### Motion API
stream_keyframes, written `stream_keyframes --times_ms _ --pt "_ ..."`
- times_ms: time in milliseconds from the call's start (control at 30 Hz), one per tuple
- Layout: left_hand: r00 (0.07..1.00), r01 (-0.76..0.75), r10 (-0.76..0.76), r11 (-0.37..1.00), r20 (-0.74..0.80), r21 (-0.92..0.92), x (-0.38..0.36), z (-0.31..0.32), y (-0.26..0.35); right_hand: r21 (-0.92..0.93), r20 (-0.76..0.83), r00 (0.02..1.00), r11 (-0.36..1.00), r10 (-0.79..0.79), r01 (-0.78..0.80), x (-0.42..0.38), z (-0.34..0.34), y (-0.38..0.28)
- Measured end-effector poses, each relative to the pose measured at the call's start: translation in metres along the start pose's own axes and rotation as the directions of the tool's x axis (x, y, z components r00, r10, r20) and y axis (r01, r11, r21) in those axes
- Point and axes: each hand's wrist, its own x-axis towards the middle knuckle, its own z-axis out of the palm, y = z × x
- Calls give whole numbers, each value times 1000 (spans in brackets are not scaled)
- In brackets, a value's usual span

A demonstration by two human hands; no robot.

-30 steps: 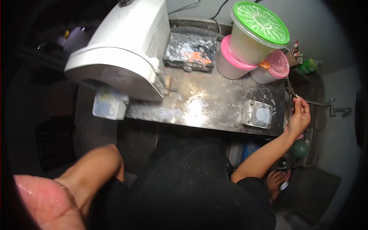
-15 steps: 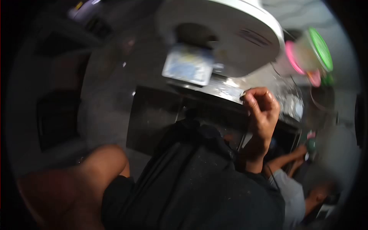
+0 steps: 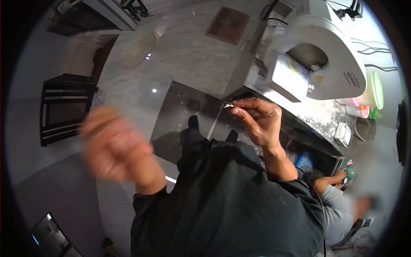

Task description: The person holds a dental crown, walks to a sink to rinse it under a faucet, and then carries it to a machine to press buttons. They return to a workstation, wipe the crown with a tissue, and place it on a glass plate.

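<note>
My right hand (image 3: 262, 122) is raised in front of my dark shirt. Its thumb and forefinger pinch a small pale scrap (image 3: 229, 106) with a dark edge, too small to name. Off to the left, my left hand (image 3: 113, 145) is smeared by motion; its fingers cannot be made out, nor whether it holds anything. Just beyond my right hand stands a white machine (image 3: 342, 55) with a round dark opening and a boxy front part, on a counter (image 3: 317, 113) dusted with white powder.
A dark mat (image 3: 167, 115) lies under my feet. On the counter are tubs with green and pink rims (image 3: 376, 90) and a white block-like object (image 3: 342, 134). A person in a grey shirt (image 3: 336, 210) sits low at right, hands at a green round object (image 3: 350, 172). A dark rack (image 3: 66, 111) stands left.
My view has swung away from the machine, which now sits farther right. My right hand, still pinching, appears farther left. My left hand has come into view, moving fast.
</note>
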Motion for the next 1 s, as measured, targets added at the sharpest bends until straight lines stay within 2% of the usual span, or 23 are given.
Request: stream_keyframes --times_ms 33,67,100,167,333,400,500,567,633,833,933,1000 --pt "971 148 -127 985 202 -93 -19 3 -9 88 7 1000 996 28 -29 2 3 1" --pt "875 372 -309 922 373 -108 -30 -2 -20 159 27 998 986 52 -56 12 16 0" --pt "818 479 -340 850 464 -220 -44 -2 -43 195 29 997 978 69 -73 19 30 8" --pt "740 590 -423 781 523 -203 -56 -7 -67 277 117 988 951 106 -134 35 59 11" --pt "740 568 -346 781 576 -260 -51 -35 -108 426 284 946 864 156 -270 49 122 21" --pt "745 535 -286 796 603 -283 -49 -48 -122 405 281 947 875 158 -266 50 137 19" --pt "766 532 -310 798 564 -284 -51 -63 -134 320 268 955 924 124 -210 50 156 14" --pt "777 535 -332 796 536 -283 -50 -68 -140 350 283 954 916 100 -199 52 166 11" --pt "759 583 -387 762 524 -281 -47 -72 -138 363 286 954 910 94 -198 52 173 10" --pt "720 619 -417 748 554 -241 -44 -87 -142 314 252 959 927 126 -204 46 187 9" --pt "649 690 -459 691 607 -215 -40 -94 -141 308 263 953 923 149 -230 44 191 7" --pt "629 732 -477 629 614 -261 -42 -95 -142 324 265 955 920 135 -220 43 192 6"
